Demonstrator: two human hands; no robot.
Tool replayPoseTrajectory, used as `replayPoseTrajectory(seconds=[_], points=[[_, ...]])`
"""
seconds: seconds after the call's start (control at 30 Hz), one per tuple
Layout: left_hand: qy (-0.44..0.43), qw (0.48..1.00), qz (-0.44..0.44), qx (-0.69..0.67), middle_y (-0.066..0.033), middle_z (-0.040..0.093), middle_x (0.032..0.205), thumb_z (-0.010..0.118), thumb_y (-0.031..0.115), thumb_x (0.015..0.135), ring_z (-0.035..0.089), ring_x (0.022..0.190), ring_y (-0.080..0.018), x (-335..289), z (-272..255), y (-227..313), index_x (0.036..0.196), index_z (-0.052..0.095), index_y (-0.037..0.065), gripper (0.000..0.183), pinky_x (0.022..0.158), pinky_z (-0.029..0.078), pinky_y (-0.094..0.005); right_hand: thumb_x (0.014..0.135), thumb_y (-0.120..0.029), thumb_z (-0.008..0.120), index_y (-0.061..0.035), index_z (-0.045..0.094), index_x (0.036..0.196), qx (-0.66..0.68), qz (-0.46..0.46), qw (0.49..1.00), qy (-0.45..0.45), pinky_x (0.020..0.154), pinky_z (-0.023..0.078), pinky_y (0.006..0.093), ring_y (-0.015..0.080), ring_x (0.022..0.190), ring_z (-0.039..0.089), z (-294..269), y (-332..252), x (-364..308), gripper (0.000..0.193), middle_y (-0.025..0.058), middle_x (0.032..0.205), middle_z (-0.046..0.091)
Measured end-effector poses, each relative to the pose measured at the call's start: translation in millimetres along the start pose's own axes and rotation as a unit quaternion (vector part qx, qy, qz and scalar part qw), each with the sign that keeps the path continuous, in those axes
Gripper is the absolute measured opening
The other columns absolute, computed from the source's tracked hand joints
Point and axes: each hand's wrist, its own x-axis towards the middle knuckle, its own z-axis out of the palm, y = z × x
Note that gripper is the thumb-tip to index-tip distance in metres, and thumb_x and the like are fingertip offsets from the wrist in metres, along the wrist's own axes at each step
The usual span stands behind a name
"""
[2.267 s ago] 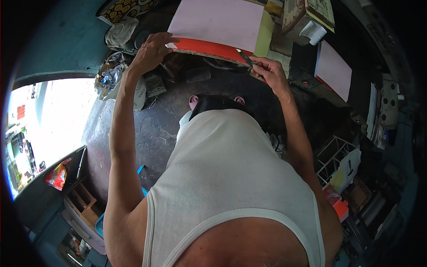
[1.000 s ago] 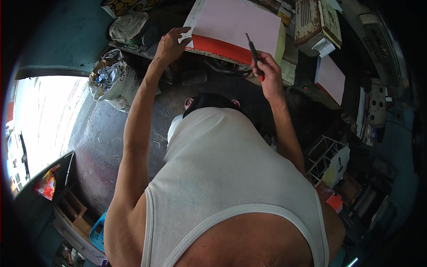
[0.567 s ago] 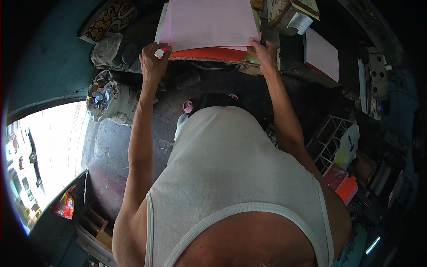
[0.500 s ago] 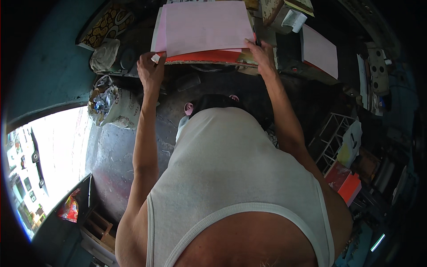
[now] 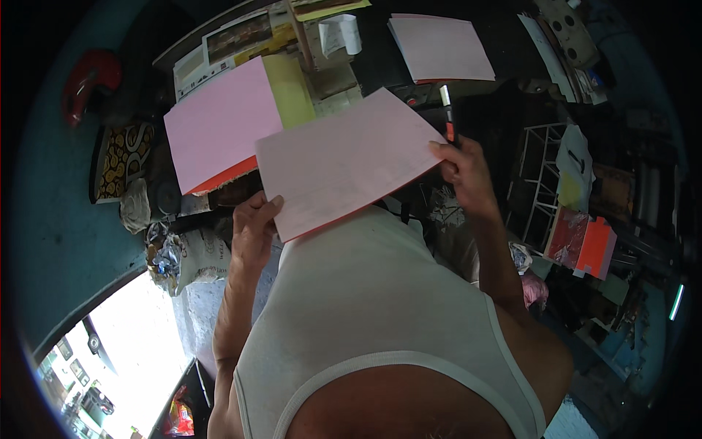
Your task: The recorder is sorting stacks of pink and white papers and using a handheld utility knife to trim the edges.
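Observation:
I hold a thin stack of pale pink paper sheets with a red underside, tilted in front of my chest, between both hands. My left hand grips its near left corner, thumb on top and fingers beneath. At the right edge my right hand pinches the sheets with its thumb. A slim black tool with a bright silver end and a red band also sticks up from that hand; its exact kind is unclear. Beyond my left hand, another pink paper stack with a red edge lies on the table.
A yellow-green sheet lies beside the left stack. Farther right is another pale pink stack. A white crumpled paper hangs at a wooden box. A stuffed sack stands low left; a white wire rack is at right.
The held pink sheets have come off the table stack toward my chest and right, tilting. My view has swung to the right. The black tool now shows plainly in my right hand.

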Motion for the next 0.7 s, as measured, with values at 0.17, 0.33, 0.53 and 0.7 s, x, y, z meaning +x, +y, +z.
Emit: replayPoseTrajectory(seconds=[0.17, 0.33, 0.53, 0.7], points=[[-0.162, 0.985, -0.037, 0.043, -0.0067, 0.062, 0.075, 0.061, 0.021, 0.095, 0.057, 0.061, -0.0126, 51.3, 98.4, 1.9, 0.099, 0.063, -0.007, 0.028, 0.054, 0.045, -0.0262, 0.086, -0.008, 0.069, -0.0077, 0.057, 0.089, 0.076, -0.02, 0.994, 0.08, 0.041, 0.023, 0.0171, -0.0002, 0.045, 0.034, -99.8, -13.3, 36.7, 0.013, -0.0066, 0.064, 0.047], [-0.194, 0.963, 0.138, 0.129, -0.0032, 0.059, 0.062, 0.071, 0.021, 0.09, 0.056, 0.053, -0.0105, 141.4, 202.5, 4.8, 0.073, 0.059, 0.002, 0.028, 0.052, 0.046, -0.0259, 0.088, -0.012, 0.07, -0.0074, 0.057, 0.088, 0.088, -0.135, 0.979, 0.123, 0.043, 0.025, 0.0182, 0.0019, 0.048, 0.038, -191.6, -47.7, 93.7, 0.015, -0.0029, 0.068, 0.05], [-0.225, 0.953, 0.153, 0.135, -0.0057, 0.066, 0.078, 0.067, 0.021, 0.094, 0.063, 0.065, -0.0115, 221.7, 256.6, 18.9, 0.089, 0.065, -0.001, 0.022, 0.062, 0.053, -0.0249, 0.091, -0.015, 0.071, -0.0042, 0.062, 0.103, 0.072, -0.238, 0.964, 0.096, 0.043, 0.025, 0.0179, 0.002, 0.049, 0.04, -260.6, -55.2, 175.8, 0.018, -0.0019, 0.07, 0.054], [-0.23, 0.918, 0.078, 0.315, -0.0075, 0.072, 0.095, 0.065, 0.016, 0.094, 0.069, 0.079, -0.014, 223.7, 197.5, -13.5, 0.11, 0.07, 0.002, 0.022, 0.069, 0.056, -0.0277, 0.089, -0.019, 0.074, -0.0085, 0.068, 0.107, -0.008, -0.142, 0.975, 0.173, 0.043, 0.026, 0.0173, 0.0005, 0.052, 0.042, -294.3, 26.5, 265.1, 0.022, -0.0043, 0.068, 0.054]])
